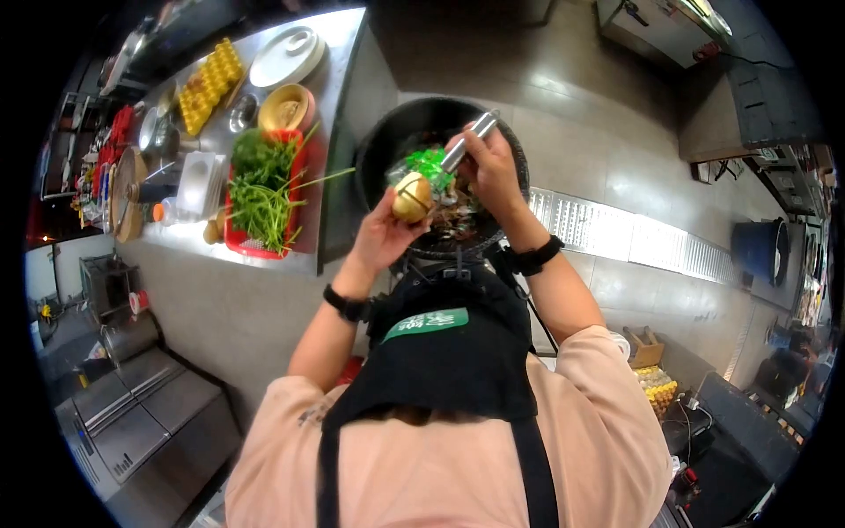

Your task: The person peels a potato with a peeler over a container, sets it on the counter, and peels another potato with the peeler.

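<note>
Over a large black bin (373, 132), my left hand (385, 233) grips a partly peeled potato (412, 197), which shows pale flesh and some brown skin. My right hand (493, 167) is closed round the silvery handle of a peeler (468, 143), just up and to the right of the potato. The peeler's working end is hard to make out against the bin's contents. Inside the bin lie a bright green wrapper (426, 164) and dark scraps.
Left of the bin, a steel table (339, 114) bears a red basket (307, 167) of leafy greens (264, 189), white plates (286, 55), bowls (286, 107) and a yellow egg tray (209, 85). A metal floor grate (607, 231) runs to the right.
</note>
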### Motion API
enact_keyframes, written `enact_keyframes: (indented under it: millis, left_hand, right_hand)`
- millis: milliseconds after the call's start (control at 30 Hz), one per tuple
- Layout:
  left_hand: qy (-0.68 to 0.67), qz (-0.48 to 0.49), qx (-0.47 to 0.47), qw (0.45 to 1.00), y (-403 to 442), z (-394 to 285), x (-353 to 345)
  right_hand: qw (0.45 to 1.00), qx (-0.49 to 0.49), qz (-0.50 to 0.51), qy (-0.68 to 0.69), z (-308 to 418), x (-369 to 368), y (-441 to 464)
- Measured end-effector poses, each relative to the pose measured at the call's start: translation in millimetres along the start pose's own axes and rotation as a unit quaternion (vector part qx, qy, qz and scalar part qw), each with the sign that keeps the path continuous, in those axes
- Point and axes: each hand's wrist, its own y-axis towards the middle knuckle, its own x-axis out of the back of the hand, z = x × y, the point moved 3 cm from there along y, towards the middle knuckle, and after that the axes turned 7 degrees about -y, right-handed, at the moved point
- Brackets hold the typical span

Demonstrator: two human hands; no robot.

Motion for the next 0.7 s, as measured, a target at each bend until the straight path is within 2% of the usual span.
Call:
enact_keyframes:
  millis: [133, 200, 233, 367, 433, 533, 600, 633, 667, 700]
  left_hand:
    - [-0.001, -0.032, -0.008, 0.999, 2.7, 2.9, 5.1]
    - [-0.020, 0.023, 0.024, 0.999, 4.8, 3.9, 17.0]
    - [-0.018, 0.025, 0.025, 0.999, 2.5, 3.9, 5.8]
    - [0.030, 0.043, 0.014, 0.999, -4.2, -2.2, -10.3]
    - [0.039, 0.053, 0.021, 0.998, -0.5, -4.4, -6.6]
    - [0.047, 0.006, 0.021, 0.999, 3.8, -3.1, -6.5]
    - [0.032, -0.137, -0.019, 0.990, 3.8, 0.3, -9.2]
    - [0.032, -0.137, -0.019, 0.990, 4.6, -1.1, -3.9]
    - [0.040, -0.074, -0.002, 0.996, 6.5, -1.4, 1.1]
    - [0.049, -0.010, 0.016, 0.999, 7.4, -1.3, 1.9]
  right_hand:
    - [1.000, -0.020, -0.010, 0.009, -16.7, 18.8, 14.7]
    - [0.994, 0.001, -0.104, -0.026, -21.9, 37.1, 29.3]
    - [0.984, 0.030, -0.103, -0.140, -18.5, 53.5, 35.6]
    - [0.987, 0.033, -0.126, -0.095, -23.3, 83.0, 44.4]
    - [0.991, 0.019, -0.108, -0.071, -10.0, 60.8, 34.3]
    - [0.998, -0.010, -0.059, -0.033, 1.1, 21.7, 15.1]
    - [0.998, -0.023, -0.031, -0.054, 3.3, 9.6, 6.7]
    - [0.997, -0.032, -0.025, -0.060, -1.6, 15.8, 9.4]
    - [0.997, -0.032, -0.025, -0.059, -7.7, 21.6, 14.2]
    - [0.996, -0.018, -0.073, -0.053, -14.3, 30.8, 20.5]
